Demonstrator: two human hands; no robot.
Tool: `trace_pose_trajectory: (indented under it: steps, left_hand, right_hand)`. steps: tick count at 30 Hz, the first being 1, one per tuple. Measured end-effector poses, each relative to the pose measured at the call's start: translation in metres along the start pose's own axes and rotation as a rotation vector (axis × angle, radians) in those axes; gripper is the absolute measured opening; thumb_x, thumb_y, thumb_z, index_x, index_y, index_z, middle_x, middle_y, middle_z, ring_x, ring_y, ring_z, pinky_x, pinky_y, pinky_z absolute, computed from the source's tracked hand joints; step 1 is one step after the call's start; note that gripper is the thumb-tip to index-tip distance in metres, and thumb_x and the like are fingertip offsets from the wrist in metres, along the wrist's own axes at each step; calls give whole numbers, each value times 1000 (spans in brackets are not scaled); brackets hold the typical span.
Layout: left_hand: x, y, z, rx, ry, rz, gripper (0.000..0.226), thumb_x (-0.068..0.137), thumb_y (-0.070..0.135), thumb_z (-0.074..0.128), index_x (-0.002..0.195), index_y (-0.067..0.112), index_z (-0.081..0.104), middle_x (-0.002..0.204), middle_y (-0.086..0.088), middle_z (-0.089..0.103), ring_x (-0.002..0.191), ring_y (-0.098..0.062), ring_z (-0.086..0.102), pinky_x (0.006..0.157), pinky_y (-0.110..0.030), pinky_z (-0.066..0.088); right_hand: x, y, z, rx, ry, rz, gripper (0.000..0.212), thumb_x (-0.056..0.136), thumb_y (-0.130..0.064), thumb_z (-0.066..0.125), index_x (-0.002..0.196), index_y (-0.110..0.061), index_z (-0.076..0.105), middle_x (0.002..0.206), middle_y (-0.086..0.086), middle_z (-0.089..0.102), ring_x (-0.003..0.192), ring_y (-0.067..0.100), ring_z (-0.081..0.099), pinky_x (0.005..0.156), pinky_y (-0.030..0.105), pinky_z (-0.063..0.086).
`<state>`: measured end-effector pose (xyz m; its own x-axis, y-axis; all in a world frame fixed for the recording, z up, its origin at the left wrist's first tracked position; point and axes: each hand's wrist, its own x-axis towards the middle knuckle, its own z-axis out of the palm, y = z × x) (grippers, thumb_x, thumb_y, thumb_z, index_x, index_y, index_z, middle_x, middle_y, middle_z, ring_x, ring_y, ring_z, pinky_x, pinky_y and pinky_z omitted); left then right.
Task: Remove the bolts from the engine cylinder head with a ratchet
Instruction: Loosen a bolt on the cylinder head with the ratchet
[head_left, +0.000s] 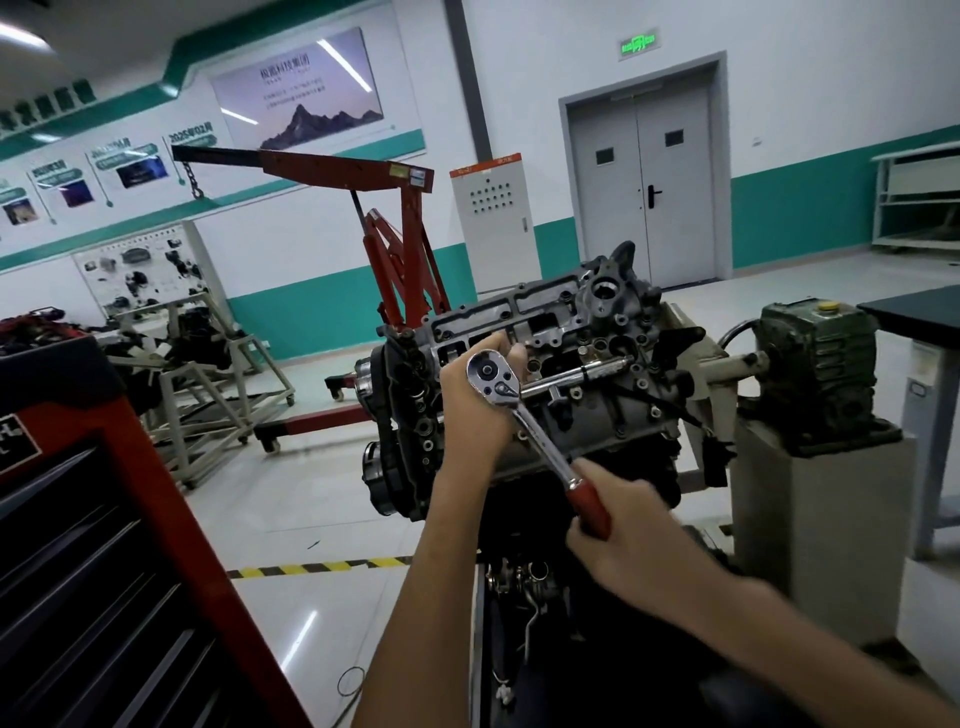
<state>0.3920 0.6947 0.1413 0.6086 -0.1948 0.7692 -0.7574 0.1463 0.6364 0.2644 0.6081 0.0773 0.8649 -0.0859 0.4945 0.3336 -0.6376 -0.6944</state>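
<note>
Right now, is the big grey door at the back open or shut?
Shut. The two halves of the grey door meet in the middle with no gap, and nothing shows behind them.

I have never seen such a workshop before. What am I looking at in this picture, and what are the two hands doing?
There is only one picture. It comes from a camera worn on the person's head, which looks forward and down, so the two arms you see belong to that person. There is no robot here.

The grey metal block in the middle is the engine cylinder head. The shiny tool is a ratchet, a wrench for turning bolts. The right hand grips its red handle, and the left hand holds its round head. A steel extension bar runs from the ratchet's head to the cylinder head.

Behind the engine stands a red engine hoist. At the left edge is a red tool cabinet.
</note>
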Motion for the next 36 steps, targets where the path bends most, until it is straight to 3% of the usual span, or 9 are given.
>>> trace_pose_trajectory:
  steps: [3,6,11,15,18,24,28,32,36]
  left_hand:
    - [4,2,-11,103,-83,25,44,91,3,60,56,12,35,48,13,33,48,-1,29,50,-13,26]
    - [0,4,-10,73,-32,7,37,91,6,62,60,-2,44,55,-3,36,53,-7,32,52,-18,29]
    - [-7,3,7,-47,133,-31,41,92,3,60,60,24,44,58,12,41,58,-5,39,56,-15,33]
    - [-5,2,11,-180,113,-85,51,92,-7,55,56,23,34,50,20,30,52,1,29,56,-9,34]
    - [-6,1,3,-92,69,-35,46,93,-2,57,59,19,33,48,18,29,48,3,30,55,-5,31]
    - [1,12,-15,173,-154,73,53,94,10,59,50,26,36,45,12,34,46,-3,29,50,-18,26]
    - [-2,16,-7,110,-90,34,49,95,15,59,52,23,37,46,11,32,47,-4,27,50,-18,27]
    - [-12,6,-5,-16,112,-49,44,96,17,56,57,1,43,47,12,34,47,-2,31,49,-14,31]
    - [-8,10,1,-143,176,-115,46,95,10,57,55,16,35,50,12,28,48,-3,26,51,-10,30]
  right_hand:
    - [24,5,-67,-361,-159,-103,23,78,-5,60,88,-24,52,58,-8,51,41,4,49,42,15,38]
    - [44,3,-95,-717,-94,-205,26,81,-16,60,103,-26,52,58,-16,46,48,-3,49,46,12,37]
    - [3,11,-31,-313,67,-37,22,77,-10,63,89,-20,48,53,-8,46,38,5,44,40,13,35]
    - [-13,-3,46,104,208,55,28,77,-3,62,74,-20,40,51,-4,41,37,7,40,38,15,33]
    - [-10,-7,56,139,112,83,20,79,-9,59,85,-20,43,61,3,45,46,12,41,45,20,35]
    - [25,8,-75,-438,-184,-110,23,78,-5,59,95,-20,53,59,-4,55,43,7,53,42,18,43]
    - [55,0,-116,-785,-129,-241,22,80,-14,60,95,-27,52,56,-15,50,48,-4,52,44,9,39]
    - [16,7,-48,-413,-45,-99,27,76,-11,61,92,-28,47,53,-9,48,40,1,48,41,11,40]
    - [-13,-3,43,33,189,18,29,77,-8,64,78,-26,41,50,-8,40,39,5,45,38,8,29]
